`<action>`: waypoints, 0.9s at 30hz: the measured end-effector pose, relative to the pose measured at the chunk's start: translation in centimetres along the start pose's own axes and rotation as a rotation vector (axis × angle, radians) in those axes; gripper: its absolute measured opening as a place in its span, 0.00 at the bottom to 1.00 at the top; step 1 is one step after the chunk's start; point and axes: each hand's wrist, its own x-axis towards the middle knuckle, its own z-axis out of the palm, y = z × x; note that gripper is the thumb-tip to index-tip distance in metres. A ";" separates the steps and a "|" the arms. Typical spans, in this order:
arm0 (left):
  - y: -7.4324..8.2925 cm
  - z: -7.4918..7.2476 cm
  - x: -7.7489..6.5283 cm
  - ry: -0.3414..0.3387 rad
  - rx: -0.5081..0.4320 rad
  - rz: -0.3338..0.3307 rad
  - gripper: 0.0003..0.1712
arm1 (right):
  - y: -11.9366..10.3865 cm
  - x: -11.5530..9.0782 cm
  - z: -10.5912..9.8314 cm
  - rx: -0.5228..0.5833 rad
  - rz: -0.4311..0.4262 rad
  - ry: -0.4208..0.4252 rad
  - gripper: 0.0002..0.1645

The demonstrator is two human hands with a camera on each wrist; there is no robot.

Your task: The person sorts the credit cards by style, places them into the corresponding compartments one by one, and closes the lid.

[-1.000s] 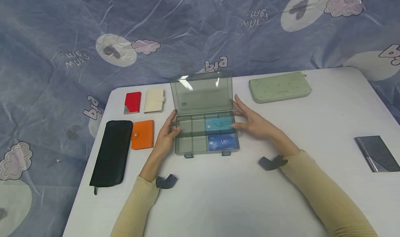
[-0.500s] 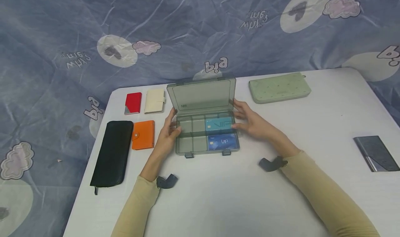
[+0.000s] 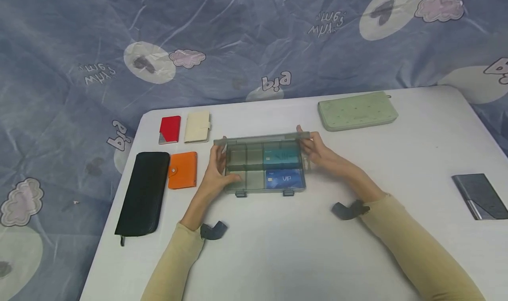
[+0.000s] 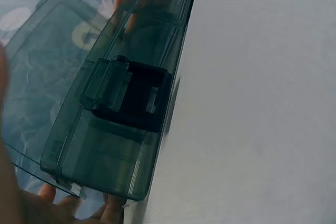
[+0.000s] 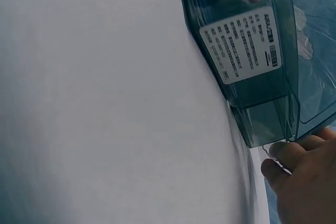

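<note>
A see-through grey-green compartment box [image 3: 255, 180] sits mid-table, its two front latches toward me. Its hinged lid [image 3: 259, 139] stands partly lowered and appears nearly edge-on in the head view. A teal VIP card [image 3: 282, 158] lies in the back right compartment, seen through the lid, and a blue VIP card [image 3: 283, 178] in the front right one. My left hand [image 3: 212, 177] holds the left end, thumb over the front left compartment, fingers at the lid's left side. With its fingers at the lid's right edge, my right hand [image 3: 325, 156] grips the lid; some fingertips are hidden.
Left on the white table lie a long black zip wallet [image 3: 143, 195], an orange snap card holder [image 3: 182, 171], a red card holder [image 3: 170, 129] and a cream one [image 3: 197, 127]. A green wallet [image 3: 357, 111] lies back right, a dark card case [image 3: 480, 196] far right.
The lid has swung forward and down from leaning back to partly lowered over the box. The left thumb has shifted further over the box; the right fingers moved with the lid's edge.
</note>
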 end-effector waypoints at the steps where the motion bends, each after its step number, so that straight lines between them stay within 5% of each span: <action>1: -0.1 0.1 -0.1 -0.017 -0.036 0.024 0.67 | 0.0 0.0 0.1 0.009 -0.028 0.001 0.44; 5: -0.2 0.4 -0.3 -0.042 -0.096 0.098 0.73 | -0.1 -0.1 0.2 0.016 -0.084 -0.006 0.52; 9: -0.1 0.5 -0.4 -0.036 -0.085 0.092 0.71 | -0.1 -0.3 -0.1 -0.033 -0.037 -0.023 0.54; 18: 0.6 0.8 -0.5 -0.063 0.069 0.036 0.52 | -3.2 -0.8 0.2 -0.360 0.095 -0.019 0.53; 23: 0.2 0.9 -0.4 -0.057 0.155 0.027 0.49 | -1.8 -0.6 0.2 -0.432 -0.029 -0.077 0.41; 27: -1.7 0.8 0.0 -0.039 0.231 0.030 0.46 | -1.3 -0.5 0.4 -0.493 -0.087 -0.134 0.32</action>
